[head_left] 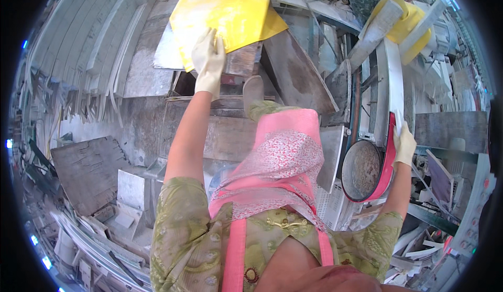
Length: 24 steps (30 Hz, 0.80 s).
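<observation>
Your left hand (208, 61), gloved, has its grip closed on the lower edge of a yellow sheet (225, 9), which is lifted ahead of you and leans over the grey slabs (157, 56) stacked beneath it. Your right hand (403, 145), also gloved, grips the rim of a red-edged round pan (367, 170), held on edge at your right side, beside a machine frame (390, 82). Judging by this, both things are already picked up, and neither is set down yet. A pink apron (283, 155) hangs below, scrap boards (89, 171) lie left.
</observation>
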Available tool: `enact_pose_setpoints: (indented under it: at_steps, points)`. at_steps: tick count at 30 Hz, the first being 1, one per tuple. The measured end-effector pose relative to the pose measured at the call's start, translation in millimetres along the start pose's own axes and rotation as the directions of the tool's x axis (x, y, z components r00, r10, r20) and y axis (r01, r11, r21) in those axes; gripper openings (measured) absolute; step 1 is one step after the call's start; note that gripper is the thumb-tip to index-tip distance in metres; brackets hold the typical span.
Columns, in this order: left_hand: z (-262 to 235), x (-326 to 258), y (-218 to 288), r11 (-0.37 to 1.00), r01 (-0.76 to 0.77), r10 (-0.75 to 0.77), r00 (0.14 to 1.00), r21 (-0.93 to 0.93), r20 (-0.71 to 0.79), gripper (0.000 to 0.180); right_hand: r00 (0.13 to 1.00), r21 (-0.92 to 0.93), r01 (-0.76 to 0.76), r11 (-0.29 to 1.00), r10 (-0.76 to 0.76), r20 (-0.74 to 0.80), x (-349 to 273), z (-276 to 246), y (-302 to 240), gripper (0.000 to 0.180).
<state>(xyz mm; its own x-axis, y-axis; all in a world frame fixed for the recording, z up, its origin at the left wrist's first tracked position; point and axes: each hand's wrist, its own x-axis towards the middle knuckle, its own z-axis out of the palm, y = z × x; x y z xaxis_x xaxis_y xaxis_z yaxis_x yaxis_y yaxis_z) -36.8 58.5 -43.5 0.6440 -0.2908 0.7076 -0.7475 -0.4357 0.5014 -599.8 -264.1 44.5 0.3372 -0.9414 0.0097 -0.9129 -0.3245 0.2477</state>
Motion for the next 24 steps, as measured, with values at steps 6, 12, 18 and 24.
enact_pose_setpoints:
  at_steps: [6, 12, 18, 24]
  points:
    - [-2, 1, 3, 0.993, 0.016, -0.016, 1.0, -0.119, 0.001, 0.033, 0.926, 0.667, 0.045, 0.743, 0.219, -0.306, 28, -67, -61, 0.038]
    - [-19, 11, 9, 0.95, 0.152, -0.088, 0.968, -0.272, 0.235, 0.061, 0.979, 0.988, 0.12, 0.095, -0.179, -0.102, 27, -129, -297, 0.043]
    - [-62, 29, 22, 0.993, 0.098, -0.054, 0.881, -0.07, 0.47, 0.086, 0.838, 0.874, -0.26, -0.411, -0.545, -0.007, -67, -156, -512, 0.036]
    - [-55, 27, 5, 0.915, 0.4, -0.375, 0.803, 0.046, 0.463, 0.054, 0.858, 0.951, 0.269, 0.151, -0.486, -0.166, -115, -146, -552, 0.053]
